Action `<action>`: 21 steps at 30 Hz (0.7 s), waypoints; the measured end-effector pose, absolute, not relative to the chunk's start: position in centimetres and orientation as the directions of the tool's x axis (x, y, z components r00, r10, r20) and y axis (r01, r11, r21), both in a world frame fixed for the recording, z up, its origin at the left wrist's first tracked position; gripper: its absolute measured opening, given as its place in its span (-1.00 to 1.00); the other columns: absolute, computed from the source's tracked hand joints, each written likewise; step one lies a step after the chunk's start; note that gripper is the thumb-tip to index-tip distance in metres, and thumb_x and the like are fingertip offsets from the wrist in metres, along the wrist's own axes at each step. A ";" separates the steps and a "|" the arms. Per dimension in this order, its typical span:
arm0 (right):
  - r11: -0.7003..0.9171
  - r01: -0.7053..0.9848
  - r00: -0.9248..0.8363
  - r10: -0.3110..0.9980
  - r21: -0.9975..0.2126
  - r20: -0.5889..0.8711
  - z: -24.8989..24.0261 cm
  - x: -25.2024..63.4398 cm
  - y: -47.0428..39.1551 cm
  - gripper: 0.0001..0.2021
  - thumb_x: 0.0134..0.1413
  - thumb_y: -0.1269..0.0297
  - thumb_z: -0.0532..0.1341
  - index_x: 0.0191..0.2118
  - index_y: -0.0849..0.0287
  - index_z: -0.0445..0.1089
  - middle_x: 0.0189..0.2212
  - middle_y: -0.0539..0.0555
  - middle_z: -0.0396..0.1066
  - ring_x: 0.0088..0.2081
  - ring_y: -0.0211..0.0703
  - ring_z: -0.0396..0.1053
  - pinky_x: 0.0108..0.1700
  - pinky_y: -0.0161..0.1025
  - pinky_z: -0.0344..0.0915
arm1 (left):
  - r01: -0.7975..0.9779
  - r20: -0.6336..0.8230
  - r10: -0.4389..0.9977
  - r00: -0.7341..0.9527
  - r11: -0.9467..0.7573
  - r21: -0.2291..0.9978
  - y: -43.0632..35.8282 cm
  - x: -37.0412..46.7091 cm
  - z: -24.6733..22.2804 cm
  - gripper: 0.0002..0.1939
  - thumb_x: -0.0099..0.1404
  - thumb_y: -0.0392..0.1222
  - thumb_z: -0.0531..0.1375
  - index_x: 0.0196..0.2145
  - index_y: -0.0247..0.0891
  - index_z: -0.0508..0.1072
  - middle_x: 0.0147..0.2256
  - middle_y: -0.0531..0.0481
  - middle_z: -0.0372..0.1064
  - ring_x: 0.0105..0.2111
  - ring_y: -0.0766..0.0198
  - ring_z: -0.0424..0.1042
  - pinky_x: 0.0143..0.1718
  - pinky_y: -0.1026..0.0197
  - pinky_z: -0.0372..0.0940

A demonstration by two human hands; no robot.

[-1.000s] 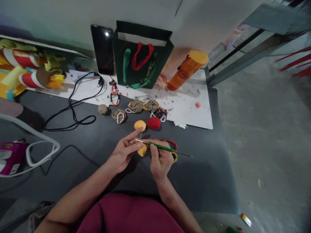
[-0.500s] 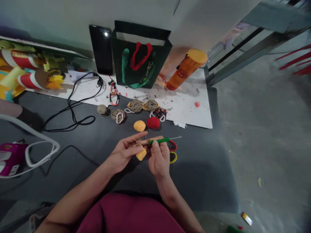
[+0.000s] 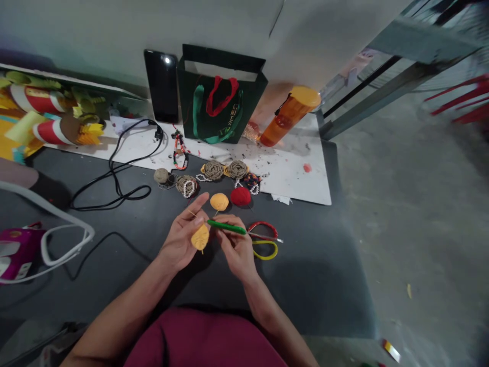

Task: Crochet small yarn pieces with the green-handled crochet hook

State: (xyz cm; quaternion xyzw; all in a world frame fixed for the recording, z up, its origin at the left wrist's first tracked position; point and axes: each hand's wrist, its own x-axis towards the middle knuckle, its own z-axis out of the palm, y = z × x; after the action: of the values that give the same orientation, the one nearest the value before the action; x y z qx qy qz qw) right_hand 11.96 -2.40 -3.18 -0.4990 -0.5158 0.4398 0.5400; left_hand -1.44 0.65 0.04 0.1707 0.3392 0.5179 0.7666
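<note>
Pinched in my left hand (image 3: 182, 235) is a small yellow crocheted piece (image 3: 200, 237), with a strand of yellow yarn running over the raised index finger. My right hand (image 3: 236, 245) grips a crochet hook (image 3: 227, 227) by its green handle; the metal shaft points right, away from the crocheted piece. Just beyond my hands lie a yellow yarn ball (image 3: 219, 202) and a red yarn ball (image 3: 240, 196). Right of my right hand, the red and yellow loops (image 3: 266, 251) rest on the grey table; they look like scissor handles.
Crocheted rosettes (image 3: 214, 170) with beads lie behind the yarn balls. Farther back stand a dark green gift bag (image 3: 221, 102), a phone (image 3: 162, 86) and an orange bottle (image 3: 290, 116). A black cable (image 3: 114, 176) and a purple box (image 3: 19, 250) are at left.
Both hands have shifted left, and the right hand has moved off the red and yellow loops. The yellow piece now faces up more fully, and the hook's tip has tilted downward.
</note>
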 end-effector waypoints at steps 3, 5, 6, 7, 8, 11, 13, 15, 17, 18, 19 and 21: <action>0.106 0.137 0.035 0.993 -0.985 0.112 -4.0 12.2 -2.0 -0.82 0.18 0.42 0.15 -0.13 0.10 0.44 -0.22 0.09 0.52 -0.16 -0.15 0.50 -0.09 -0.18 0.46 | -0.741 -0.264 0.932 0.250 0.359 0.568 0.8 -1.7 0.4 -0.60 0.04 -0.17 0.43 -0.11 -0.07 0.61 -0.63 0.19 0.15 -0.60 0.47 0.12 -0.45 0.33 0.13; 0.123 0.213 0.017 0.992 -0.969 0.129 -4.3 12.5 -1.8 -0.75 0.17 0.46 0.15 -0.08 0.08 0.43 -0.13 0.11 0.53 -0.09 -0.14 0.50 -0.03 -0.14 0.44 | -0.745 -0.201 0.923 0.327 0.383 0.546 0.5 -1.5 0.3 -0.65 0.05 -0.12 0.43 -0.15 -0.01 0.62 -0.68 0.21 0.09 -0.64 0.46 0.06 -0.43 0.28 0.12; 0.145 0.247 0.010 0.988 -0.958 0.153 -4.3 12.6 -1.8 -0.73 0.17 0.47 0.15 -0.06 0.07 0.43 -0.06 0.13 0.51 -0.02 -0.11 0.48 0.03 -0.09 0.42 | -0.737 -0.173 0.909 0.379 0.409 0.538 0.3 -1.3 0.2 -0.66 0.05 -0.09 0.42 -0.16 0.02 0.63 -0.71 0.21 0.05 -0.66 0.45 0.03 -0.43 0.25 0.10; 0.172 0.277 0.007 0.984 -0.945 0.181 -4.3 12.8 -1.7 -0.72 0.17 0.47 0.16 -0.04 0.07 0.43 0.01 0.15 0.49 0.05 -0.09 0.44 0.09 -0.05 0.38 | -0.724 -0.147 0.888 0.435 0.442 0.529 0.0 -1.1 0.1 -0.68 0.04 -0.05 0.42 -0.18 0.05 0.63 -0.72 0.22 0.02 -0.68 0.45 0.01 -0.44 0.23 0.09; 0.195 0.302 0.008 0.978 -0.933 0.207 -4.4 12.9 -1.6 -0.71 0.18 0.46 0.16 -0.02 0.06 0.43 0.07 0.17 0.45 0.12 -0.07 0.40 0.14 0.00 0.34 | -0.708 -0.119 0.859 0.498 0.482 0.516 -0.4 -0.8 -0.2 -0.68 0.04 -0.03 0.41 -0.19 0.08 0.63 -0.74 0.22 -0.01 -0.69 0.45 -0.01 -0.45 0.22 0.07; 0.256 0.395 0.020 0.958 -0.882 0.287 -4.4 13.1 -1.4 -0.70 0.20 0.44 0.16 0.01 0.04 0.42 0.13 0.17 0.42 0.21 -0.04 0.32 0.21 0.07 0.26 | -0.655 -0.023 0.741 0.671 0.607 0.450 -1.5 -0.1 -1.0 -0.67 0.01 0.02 0.41 -0.20 0.12 0.64 -0.78 0.20 0.00 -0.71 0.42 0.03 -0.48 0.21 0.04; 0.318 0.473 0.009 0.931 -0.821 0.366 -4.3 13.3 -1.4 -0.71 0.21 0.45 0.14 -0.01 0.02 0.43 0.09 0.15 0.45 0.23 -0.02 0.31 0.20 0.09 0.26 | -0.626 0.032 0.674 0.738 0.666 0.405 -1.9 0.2 -1.3 -0.67 0.02 0.02 0.41 -0.19 0.13 0.64 -0.79 0.18 0.05 -0.72 0.41 0.05 -0.50 0.21 0.05; 0.400 0.531 -0.008 0.884 -0.747 0.468 -4.1 13.5 -1.5 -0.69 0.21 0.48 0.12 -0.03 -0.01 0.44 0.06 0.11 0.49 0.22 0.00 0.32 0.16 0.10 0.28 | -0.612 0.061 0.644 0.763 0.688 0.391 -2.0 0.2 -1.4 -0.68 0.03 0.01 0.40 -0.19 0.13 0.64 -0.79 0.17 0.08 -0.73 0.40 0.07 -0.50 0.21 0.06; 0.463 0.555 -0.006 0.833 -0.691 0.553 -3.8 13.7 -1.8 -0.65 0.20 0.51 0.09 -0.04 -0.04 0.44 0.04 0.09 0.50 0.15 0.01 0.39 0.07 0.08 0.34 | -0.623 0.036 0.670 0.742 0.669 0.404 -1.8 0.0 -1.1 -0.69 0.03 -0.01 0.41 -0.20 0.10 0.64 -0.77 0.17 0.09 -0.71 0.42 0.08 -0.48 0.20 0.10; 0.476 0.558 0.020 0.811 -0.680 0.585 -3.6 13.8 -2.0 -0.63 0.19 0.52 0.08 -0.04 -0.05 0.44 0.02 0.09 0.51 0.09 0.00 0.44 0.02 0.06 0.38 | -0.641 0.000 0.707 0.708 0.643 0.419 -1.5 -0.1 -1.0 -0.69 0.02 -0.02 0.42 -0.21 0.09 0.65 -0.76 0.18 0.10 -0.70 0.43 0.08 -0.45 0.20 0.14; 0.473 0.558 0.068 0.793 -0.682 0.606 -3.4 13.9 -2.2 -0.62 0.19 0.54 0.06 -0.04 -0.04 0.45 -0.02 0.10 0.52 0.02 -0.02 0.47 -0.04 0.03 0.40 | -0.662 -0.052 0.753 0.656 0.607 0.439 -1.2 -0.3 -0.8 -0.68 0.02 -0.04 0.43 -0.21 0.07 0.65 -0.74 0.18 0.12 -0.68 0.44 0.10 -0.41 0.20 0.18; 0.441 0.515 0.185 0.780 -0.735 0.598 -3.0 13.9 -2.5 -0.62 0.20 0.55 0.04 -0.05 -0.02 0.45 -0.15 0.10 0.52 -0.12 -0.07 0.50 -0.13 -0.05 0.42 | -0.694 -0.164 0.843 0.512 0.518 0.500 -0.6 -0.6 -0.5 -0.65 0.01 -0.09 0.45 -0.18 0.04 0.64 -0.68 0.18 0.18 -0.63 0.45 0.15 -0.35 0.22 0.22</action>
State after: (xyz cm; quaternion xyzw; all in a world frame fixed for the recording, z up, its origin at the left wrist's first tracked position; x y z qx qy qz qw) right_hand 13.88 -2.47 -3.00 -0.5157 -0.6279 0.1158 0.5713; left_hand -0.57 -0.61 -0.46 0.1892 0.1973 0.4528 0.8487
